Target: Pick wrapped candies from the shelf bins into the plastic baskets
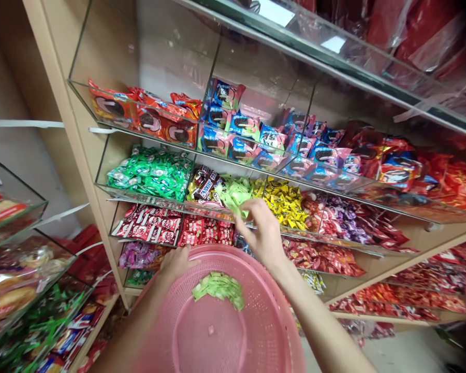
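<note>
A round pink plastic basket (264, 316) with perforated walls is tilted towards me in front of the shelves. My left hand (177, 263) grips its far left rim, the fingers over the edge. Inside the basket lies a small heap of light green wrapped candies (219, 290). Above the basket's far right rim is my right hand (262, 230), thumb and index finger curled together at the tips, with what looks like a light green candy wrapper between them. Just beyond those fingertips, more light green candies (235, 192) lie in a glass shelf compartment.
Snickers bars (205, 187) and yellow candies (281, 202) flank the light green ones. Green-wrapped candies (151, 173) fill the compartment farther left. Glass shelf fronts and a wooden upright (68, 119) surround the goods. Another rack (27, 259) of packaged snacks stands at the left.
</note>
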{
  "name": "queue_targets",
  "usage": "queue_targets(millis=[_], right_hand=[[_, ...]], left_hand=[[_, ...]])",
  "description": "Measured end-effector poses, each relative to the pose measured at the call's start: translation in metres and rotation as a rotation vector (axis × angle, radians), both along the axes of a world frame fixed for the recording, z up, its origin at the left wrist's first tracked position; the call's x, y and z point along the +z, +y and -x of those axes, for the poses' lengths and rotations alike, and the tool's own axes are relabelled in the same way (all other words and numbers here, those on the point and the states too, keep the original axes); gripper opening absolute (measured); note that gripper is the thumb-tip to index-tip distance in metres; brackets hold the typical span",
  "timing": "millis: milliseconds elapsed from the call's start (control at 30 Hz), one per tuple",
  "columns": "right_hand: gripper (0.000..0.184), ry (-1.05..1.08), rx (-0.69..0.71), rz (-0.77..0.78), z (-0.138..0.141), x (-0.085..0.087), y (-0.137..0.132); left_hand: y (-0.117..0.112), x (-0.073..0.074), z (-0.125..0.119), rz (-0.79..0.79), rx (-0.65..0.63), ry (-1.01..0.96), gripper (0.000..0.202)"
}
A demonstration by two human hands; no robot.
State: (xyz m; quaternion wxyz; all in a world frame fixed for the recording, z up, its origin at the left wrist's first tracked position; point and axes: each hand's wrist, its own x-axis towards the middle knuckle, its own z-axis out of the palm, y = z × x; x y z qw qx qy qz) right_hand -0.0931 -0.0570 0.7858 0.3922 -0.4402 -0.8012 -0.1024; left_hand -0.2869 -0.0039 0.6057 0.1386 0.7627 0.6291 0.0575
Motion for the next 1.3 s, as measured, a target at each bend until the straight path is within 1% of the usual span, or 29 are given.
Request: queue_targets(millis=[33,100,133,200,267,333,400,467,567,633,700,800,933,1033,1133,1200,1300], right_hand=[[0.014,-0.023,0.070,0.023,0.000,-0.012,-0.010],[0.014,-0.131,0.161,0.097,0.000,-0.046,-0.021],[0.014,-0.213,0.171,0.162,-0.001,-0.066,-0.023],[0.016,-0.324,0.140,0.261,-0.002,-0.105,-0.020],[0.017,-0.449,0.120,0.345,-0.004,-0.139,-0.012],[0.018,-0.538,0.097,0.401,-0.005,-0.163,-0.003],[0.018,-0.590,0.077,0.424,-0.004,-0.177,0.005],[0.018,-0.623,0.077,0.425,-0.001,-0.186,0.008],[0.017,-0.645,0.129,0.410,0.007,-0.194,0.009],[0.017,-0.653,0.157,0.390,0.012,-0.199,0.008],[0.018,-0.669,0.153,0.375,0.016,-0.204,0.007],[0.018,-0.677,0.124,0.383,0.018,-0.207,0.007],[0.017,-0.614,0.105,0.414,0.017,-0.207,0.004],[0.014,-0.574,0.129,0.422,0.019,-0.211,-0.002],[0.015,-0.605,0.151,0.402,0.026,-0.218,-0.009],[0.015,-0.636,0.128,0.376,0.030,-0.223,-0.011],[0.014,-0.650,0.052,0.338,0.034,-0.227,-0.010]], left_hand=[[0.000,0.000,0.000,-0.002,-0.001,-0.002,0.059],[0.000,-0.001,-0.001,-0.006,0.000,-0.005,0.059],[0.001,-0.001,-0.001,-0.007,0.005,-0.002,0.059],[0.000,-0.001,-0.001,-0.003,0.013,0.002,0.059],[0.000,-0.001,-0.002,0.000,0.021,0.009,0.059],[0.000,0.000,-0.002,-0.007,0.017,0.017,0.058],[0.000,0.002,-0.002,-0.014,0.014,0.025,0.057],[0.000,0.005,-0.002,-0.007,0.011,0.026,0.057],[-0.001,0.008,-0.002,0.013,0.016,0.019,0.057],[-0.001,0.008,-0.002,0.012,0.015,0.015,0.057],[-0.001,0.008,-0.002,0.006,0.012,0.013,0.056],[-0.001,0.006,-0.002,0.001,0.012,0.017,0.057],[-0.001,0.006,-0.001,0.007,0.010,0.013,0.057],[-0.002,0.009,-0.002,0.013,0.022,0.009,0.056],[-0.003,0.012,-0.002,0.004,0.017,0.010,0.054],[-0.003,0.012,-0.002,-0.003,0.010,0.017,0.054],[-0.003,0.011,-0.002,-0.012,0.008,0.027,0.053]])
